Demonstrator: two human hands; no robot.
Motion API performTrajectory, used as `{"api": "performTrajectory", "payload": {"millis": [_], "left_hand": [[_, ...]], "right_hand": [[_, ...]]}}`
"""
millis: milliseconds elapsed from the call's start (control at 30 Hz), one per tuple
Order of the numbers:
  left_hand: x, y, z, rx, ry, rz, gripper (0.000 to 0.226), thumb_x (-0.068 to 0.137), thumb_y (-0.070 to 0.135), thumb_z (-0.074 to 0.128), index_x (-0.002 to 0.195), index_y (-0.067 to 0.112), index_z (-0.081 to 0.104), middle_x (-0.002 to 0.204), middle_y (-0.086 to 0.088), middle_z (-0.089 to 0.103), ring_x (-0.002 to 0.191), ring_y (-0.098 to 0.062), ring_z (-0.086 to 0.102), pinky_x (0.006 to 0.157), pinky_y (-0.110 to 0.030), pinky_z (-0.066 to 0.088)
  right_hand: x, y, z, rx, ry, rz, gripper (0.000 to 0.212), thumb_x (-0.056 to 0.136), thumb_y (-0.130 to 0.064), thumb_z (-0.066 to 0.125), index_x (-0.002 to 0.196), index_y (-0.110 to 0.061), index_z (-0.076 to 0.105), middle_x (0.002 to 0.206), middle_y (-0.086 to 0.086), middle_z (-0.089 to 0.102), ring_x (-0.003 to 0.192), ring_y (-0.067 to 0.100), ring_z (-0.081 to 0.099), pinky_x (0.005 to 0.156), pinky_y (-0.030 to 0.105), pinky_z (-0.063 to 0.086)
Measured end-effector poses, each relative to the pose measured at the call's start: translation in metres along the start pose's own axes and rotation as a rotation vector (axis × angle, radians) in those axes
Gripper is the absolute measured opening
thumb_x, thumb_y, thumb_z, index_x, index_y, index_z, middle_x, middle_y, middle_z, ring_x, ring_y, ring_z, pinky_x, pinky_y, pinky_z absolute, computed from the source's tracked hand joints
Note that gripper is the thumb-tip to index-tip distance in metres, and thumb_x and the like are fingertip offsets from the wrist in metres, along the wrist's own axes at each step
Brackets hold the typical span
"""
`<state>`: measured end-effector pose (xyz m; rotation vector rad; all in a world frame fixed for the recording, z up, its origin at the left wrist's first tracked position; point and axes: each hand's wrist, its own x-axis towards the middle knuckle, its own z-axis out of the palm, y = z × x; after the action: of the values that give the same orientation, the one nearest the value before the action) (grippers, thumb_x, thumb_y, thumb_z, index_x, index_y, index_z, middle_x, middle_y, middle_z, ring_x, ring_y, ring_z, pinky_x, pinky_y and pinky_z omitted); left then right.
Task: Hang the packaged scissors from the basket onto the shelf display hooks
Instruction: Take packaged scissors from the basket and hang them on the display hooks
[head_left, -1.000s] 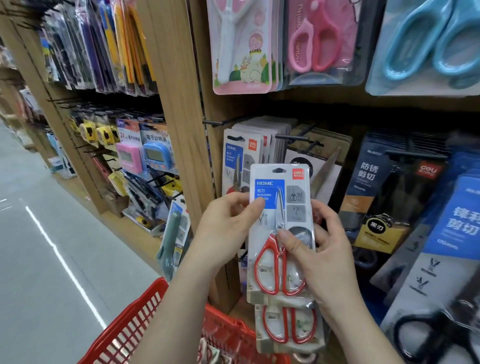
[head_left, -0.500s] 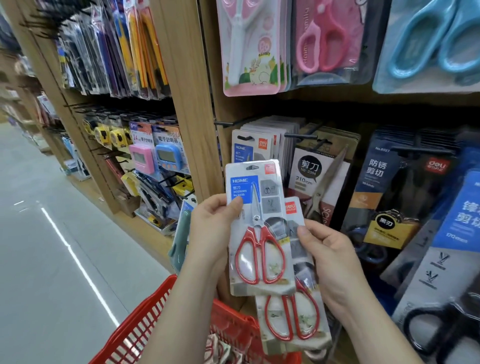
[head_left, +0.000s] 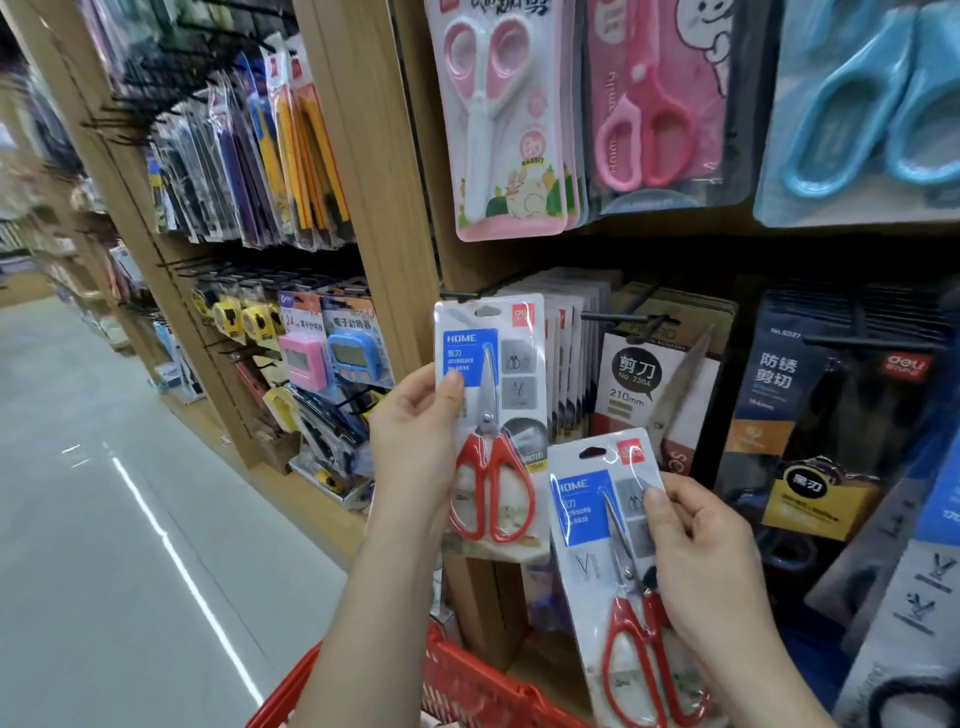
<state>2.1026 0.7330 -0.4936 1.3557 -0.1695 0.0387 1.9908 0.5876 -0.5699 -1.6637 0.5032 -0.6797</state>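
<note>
My left hand (head_left: 415, 441) grips a white pack of red-handled scissors (head_left: 493, 415) upright by its left edge. The pack's top hang hole sits close to the black display hook (head_left: 462, 295), in front of a row of identical packs (head_left: 571, 353). My right hand (head_left: 701, 561) holds a second, matching scissors pack (head_left: 613, 545) lower and to the right, tilted slightly. The red basket (head_left: 467, 680) is below both arms at the bottom edge.
Pink and blue scissors packs (head_left: 509, 119) hang on the row above. Black and brown scissors packs (head_left: 810, 415) fill hooks to the right. A wooden shelf post (head_left: 374, 208) stands left of the hook; the aisle floor (head_left: 104, 519) lies left.
The two packs, first stacked together, have been separated. My left hand raised one pack toward the hook, and my right hand took the other down and to the right.
</note>
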Motion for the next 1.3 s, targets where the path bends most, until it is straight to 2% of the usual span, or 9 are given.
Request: {"api": "performTrajectory", "payload": {"millis": [167,367,500,667,800,933,1067,1200,1300], "left_hand": [[0.014,0.0,0.006,0.101,0.003,0.011,0.016,0.1,0.024,0.058,0.107,0.019,0.07,0.095,-0.002,0.078,0.087,-0.024,0.076,0.084,-0.049,0.06],[0.028,-0.004,-0.002,0.198,0.022,0.021,0.017,0.1,0.023,0.057,0.109,0.019,0.071,0.097,0.001,0.078,0.087,-0.022,0.076,0.083,-0.048,0.06],[0.027,-0.005,-0.007,0.231,-0.007,0.006,0.018,0.101,0.023,0.055,0.11,0.018,0.07,0.097,-0.001,0.078,0.085,-0.021,0.076,0.078,-0.043,0.061],[0.027,0.002,-0.003,0.318,-0.023,0.013,0.019,0.102,0.025,0.054,0.111,0.017,0.068,0.091,0.001,0.078,0.076,-0.017,0.076,0.072,-0.041,0.063],[0.021,0.009,-0.005,0.392,-0.023,0.035,0.015,0.102,0.027,0.054,0.104,0.021,0.068,0.089,-0.004,0.077,0.078,-0.027,0.076,0.073,-0.045,0.063],[0.023,0.015,-0.01,0.516,-0.031,0.061,0.013,0.1,0.035,0.055,0.096,0.028,0.066,0.087,0.001,0.077,0.075,-0.022,0.076,0.074,-0.047,0.062],[0.022,0.025,-0.012,0.695,-0.021,0.145,0.017,0.095,0.044,0.054,0.086,0.032,0.062,0.084,0.006,0.076,0.077,-0.02,0.074,0.077,-0.049,0.06],[0.02,0.034,-0.012,0.764,-0.017,0.206,0.021,0.095,0.038,0.055,0.111,0.029,0.064,0.092,-0.001,0.073,0.073,-0.019,0.068,0.07,-0.042,0.059],[0.016,0.036,-0.013,0.541,-0.101,0.109,0.025,0.099,0.022,0.057,0.121,0.034,0.055,0.089,-0.01,0.073,0.057,-0.018,0.069,0.052,-0.038,0.058]], "right_hand": [[0.001,-0.002,0.001,0.085,-0.033,-0.004,0.025,0.101,-0.017,0.049,0.089,-0.029,0.067,0.079,-0.012,0.075,0.07,-0.002,0.07,0.051,0.012,0.05],[0.004,0.0,0.002,0.127,-0.016,0.019,0.025,0.102,-0.017,0.049,0.091,-0.029,0.069,0.084,-0.011,0.077,0.076,0.008,0.074,0.063,0.028,0.057],[0.004,0.0,-0.001,0.166,-0.016,0.031,0.022,0.101,-0.018,0.05,0.094,-0.026,0.07,0.084,-0.009,0.077,0.076,0.008,0.074,0.059,0.024,0.055],[0.003,0.0,-0.003,0.243,0.001,0.079,0.02,0.101,-0.02,0.052,0.097,-0.023,0.071,0.087,-0.001,0.078,0.079,0.017,0.076,0.069,0.04,0.059],[0.003,-0.002,-0.003,0.273,0.006,0.097,0.019,0.101,-0.019,0.051,0.097,-0.021,0.07,0.084,-0.002,0.078,0.075,0.017,0.075,0.073,0.046,0.06],[0.001,-0.006,-0.004,0.276,-0.011,0.097,0.018,0.1,-0.02,0.052,0.096,-0.022,0.07,0.083,-0.003,0.078,0.077,0.017,0.076,0.071,0.044,0.061],[-0.002,-0.009,-0.003,0.269,-0.037,0.115,0.017,0.1,-0.024,0.052,0.1,-0.024,0.069,0.084,-0.003,0.078,0.075,0.017,0.076,0.073,0.056,0.06],[-0.004,-0.011,-0.002,0.287,-0.044,0.131,0.019,0.1,-0.024,0.051,0.105,-0.02,0.069,0.086,0.0,0.078,0.077,0.02,0.076,0.072,0.055,0.06],[-0.004,-0.01,-0.001,0.31,-0.045,0.127,0.018,0.1,-0.023,0.052,0.101,-0.022,0.07,0.087,0.002,0.078,0.08,0.023,0.076,0.07,0.048,0.061]]}}
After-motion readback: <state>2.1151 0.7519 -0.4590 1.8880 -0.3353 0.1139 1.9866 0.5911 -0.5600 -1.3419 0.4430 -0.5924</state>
